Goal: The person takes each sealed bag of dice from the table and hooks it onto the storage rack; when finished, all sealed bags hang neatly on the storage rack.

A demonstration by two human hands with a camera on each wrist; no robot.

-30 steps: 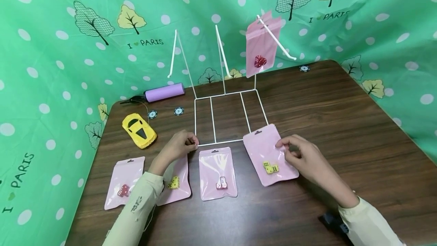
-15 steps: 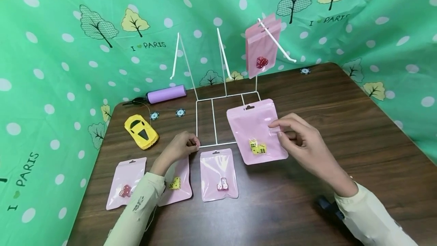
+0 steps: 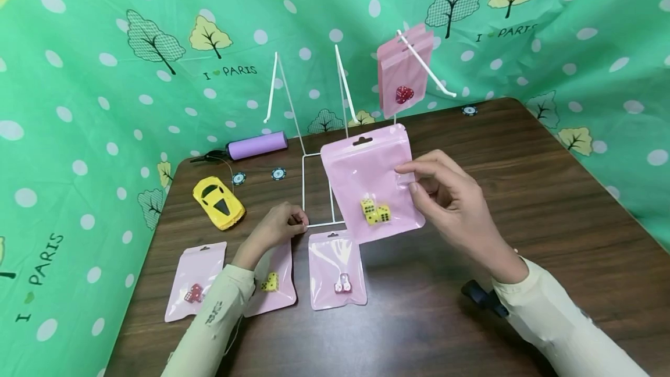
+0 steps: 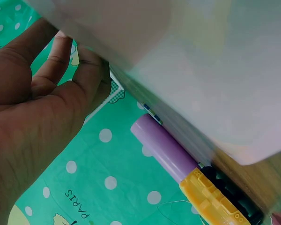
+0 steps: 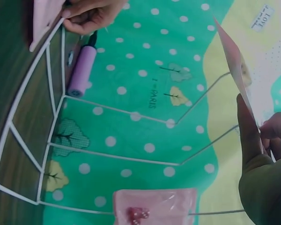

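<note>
My right hand [image 3: 452, 199] pinches the right edge of a pink zip pouch [image 3: 350, 170] between thumb and fingers. Yellow dice [image 3: 374, 212] show through its front, and its hang hole faces away from me at the top. The pouch is raised above the table, in front of a white wire display rack [image 3: 303, 185], covering part of its base. At the rack's near left corner my left hand [image 3: 274, 227] pinches the wire, as the right wrist view also shows. Another pouch with red dice [image 3: 400, 71] hangs on the right hook, with more pink behind it.
On the table lie pouches with red dice [image 3: 196, 272], yellow dice [image 3: 280, 290], partly under my left arm, and clear dice [image 3: 335, 260]. A yellow toy car [image 3: 218, 202], a purple hand pump [image 3: 257, 145] and several poker chips [image 3: 278, 174] stand farther back.
My right hand has lifted the pouch with yellow dice off the table and carried it up and left towards the middle of the rack. My left hand stays at the rack's corner.
</note>
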